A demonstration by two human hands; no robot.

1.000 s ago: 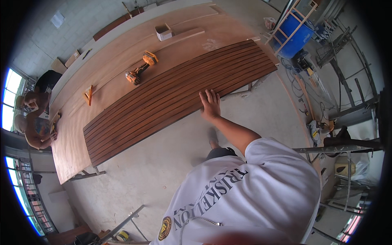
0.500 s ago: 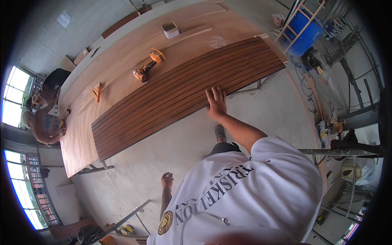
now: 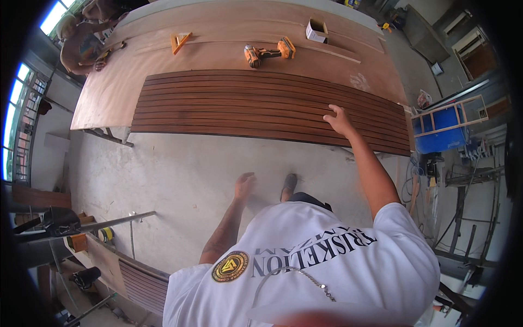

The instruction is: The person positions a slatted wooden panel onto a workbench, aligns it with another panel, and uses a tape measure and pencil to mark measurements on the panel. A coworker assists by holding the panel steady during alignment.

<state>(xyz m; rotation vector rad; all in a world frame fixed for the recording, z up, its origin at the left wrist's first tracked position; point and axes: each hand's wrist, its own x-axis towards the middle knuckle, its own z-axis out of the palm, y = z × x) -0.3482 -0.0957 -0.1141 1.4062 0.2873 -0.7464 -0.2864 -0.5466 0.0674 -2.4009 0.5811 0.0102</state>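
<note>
A long brown slatted wood panel [image 3: 261, 103] lies across the near side of a table topped with plywood sheet. Over the panel's right part is my right hand [image 3: 339, 119], open, thumb and fingers apart and nothing held; whether it touches the slats I cannot tell. My left hand [image 3: 245, 185] hangs low over the floor, away from the panel. It is somewhat blurred, its fingers loosely bent, with nothing seen in it. Beyond the panel lie an orange and black cordless impact driver [image 3: 268, 52] and an orange speed square [image 3: 180, 42].
A small open carton [image 3: 316, 30] and a wood strip [image 3: 332, 50] lie on the plywood [image 3: 103, 109]. At the far left another person [image 3: 81, 49] leans at the table. A blue drum [image 3: 438, 131] with a wooden frame stands right; metal bars [image 3: 117, 222] stand behind on the left.
The view has swung right and drawn nearer to the table. My right hand, flat on the panel's near edge before, is now over the slats with fingers spread. My left hand has moved.
</note>
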